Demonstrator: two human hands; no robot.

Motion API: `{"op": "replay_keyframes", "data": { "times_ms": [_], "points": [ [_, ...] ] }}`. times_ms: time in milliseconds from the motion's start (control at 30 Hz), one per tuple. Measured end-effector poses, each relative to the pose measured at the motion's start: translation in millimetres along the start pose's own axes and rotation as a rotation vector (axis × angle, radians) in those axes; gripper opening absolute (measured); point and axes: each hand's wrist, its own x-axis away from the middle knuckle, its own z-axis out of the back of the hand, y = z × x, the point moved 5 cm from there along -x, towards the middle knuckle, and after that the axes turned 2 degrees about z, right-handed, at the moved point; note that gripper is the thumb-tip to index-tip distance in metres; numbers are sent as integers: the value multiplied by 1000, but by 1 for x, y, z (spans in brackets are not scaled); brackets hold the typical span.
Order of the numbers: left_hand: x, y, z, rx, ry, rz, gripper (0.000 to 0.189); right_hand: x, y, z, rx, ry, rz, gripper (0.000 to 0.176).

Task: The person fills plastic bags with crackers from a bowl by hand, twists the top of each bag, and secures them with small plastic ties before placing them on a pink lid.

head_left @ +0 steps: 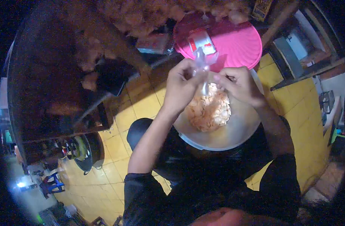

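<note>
My left hand point(182, 84) and right hand point(238, 84), each grip pinched on the top of a clear plastic bag point(202, 62) held over the bowl point(217, 145) of pale crackers point(210, 111) on my lap, near side of the pink lid point(236, 41); the film is probably light, limp and slippery, best taken at its top edge.
</note>
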Motion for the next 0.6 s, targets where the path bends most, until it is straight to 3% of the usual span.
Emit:
{"op": "replay_keyframes", "data": {
  "times_ms": [67, 100, 133, 200, 267, 333, 433, 533, 567, 600],
  "points": [
    [3, -3, -5, -481, -166, -123, 13, 0, -18, -4, 53, -31, 59, 22],
    [6, -10, -13, -247, -223, 6, 22, 1, -27, -7, 102, -46, 122, 22],
    [8, -11, -14, -238, -207, 14, 22, 2, -25, -11, 98, -64, 118, 22],
    [8, -19, -12, 83, -145, 249, 28, 2, -13, -15, 100, -125, -37, 20],
    [6, -13, -5, 107, -151, 213, 33, 1, -9, -13, 119, -135, -100, 21],
    [1, -11, 10, -201, -47, 18, 35, -1, -2, -11, 142, -131, -161, 21],
    [6, -9, 14, -258, -32, -75, 38, -2, -3, -18, 144, -121, -95, 24],
    [10, -10, 9, -240, -79, -24, 41, 0, -13, -28, 85, -146, 29, 30],
    [13, -3, 15, -466, 30, -185, 35, 0, -1, -26, 78, -154, 12, 32],
    [13, -1, 15, -462, 38, -182, 35, 1, 11, -24, 71, -163, -6, 34]
  ]
}}
